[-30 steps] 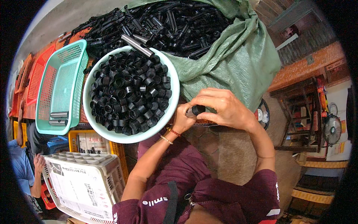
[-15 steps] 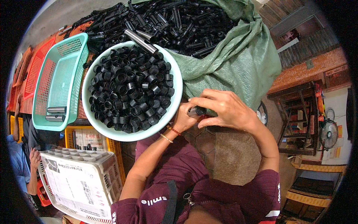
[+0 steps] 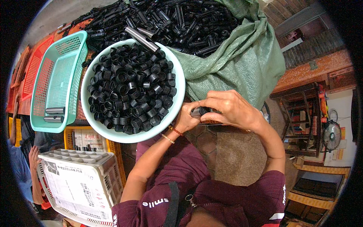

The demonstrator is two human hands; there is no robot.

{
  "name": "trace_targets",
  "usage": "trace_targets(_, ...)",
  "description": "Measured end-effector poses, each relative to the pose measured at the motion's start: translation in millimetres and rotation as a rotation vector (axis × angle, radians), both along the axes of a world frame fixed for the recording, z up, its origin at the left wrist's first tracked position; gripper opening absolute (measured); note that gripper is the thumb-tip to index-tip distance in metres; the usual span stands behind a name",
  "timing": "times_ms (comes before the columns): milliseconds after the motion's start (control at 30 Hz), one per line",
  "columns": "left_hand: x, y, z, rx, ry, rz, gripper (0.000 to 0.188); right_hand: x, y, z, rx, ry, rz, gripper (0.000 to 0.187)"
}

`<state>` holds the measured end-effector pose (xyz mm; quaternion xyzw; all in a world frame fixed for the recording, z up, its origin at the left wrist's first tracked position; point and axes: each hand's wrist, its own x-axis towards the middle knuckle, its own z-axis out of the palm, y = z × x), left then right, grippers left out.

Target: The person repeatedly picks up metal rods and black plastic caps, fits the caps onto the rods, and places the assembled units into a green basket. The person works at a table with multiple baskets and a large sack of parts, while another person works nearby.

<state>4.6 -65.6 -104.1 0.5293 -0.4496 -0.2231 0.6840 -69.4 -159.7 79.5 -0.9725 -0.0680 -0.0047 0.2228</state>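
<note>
My left hand (image 3: 187, 118) is closed around a short black tube (image 3: 197, 112), whose end sticks out beside the thumb. From the right, my right hand (image 3: 231, 109) curls over that same end, thumb below and fingers above, gripping it. Parts of the tube are hidden inside both hands. Just left of them is a pale green round basin (image 3: 180, 89) full of small black rings (image 3: 130, 89). A longer silver-and-black tube (image 3: 142, 39) lies across its far rim.
Behind the basin spreads a large heap of black tubular parts (image 3: 181, 24), partly under a green woven sack (image 3: 234, 64). A turquoise basket (image 3: 56, 81) holds two tubes (image 3: 55, 114). A white crate (image 3: 75, 189) is at lower left, near another person's hand (image 3: 34, 157).
My right hand's fingers and thumb have drawn closer together around the tube's end. The left hand keeps its hold, and the view has shifted slightly.
</note>
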Motion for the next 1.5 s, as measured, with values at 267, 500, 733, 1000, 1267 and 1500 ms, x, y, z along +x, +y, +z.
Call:
trace_targets(267, -1, -5, -13, -0.015, -0.121, 0.03, 0.038, -7, 13, -5, -0.146, -0.055, -0.159, 0.026)
trace_targets(500, 1, -3, -15, 0.004, -0.171, 0.003, 0.028, 5, 23, 1, -0.154, -0.161, -0.24, 0.033)
trace_targets(733, -18, 4, -21, -0.094, 0.001, -0.173, 0.041, 23, 28, -35, -0.027, 0.198, -0.236, 0.033)
trace_targets(1000, -25, 7, -44, 0.071, 0.288, -0.368, 0.058, 27, 25, -38, -0.021, 0.205, -0.208, 0.029)
trace_targets(1267, -10, 5, -12, 0.029, -0.1, -0.274, 0.034, 20, 23, -53, -0.123, 0.003, -0.172, 0.025)
trace_targets(1500, -25, -7, -31, -0.076, -0.06, -0.082, 0.024, 14, 33, -48, -0.2, -0.118, -0.241, 0.015)
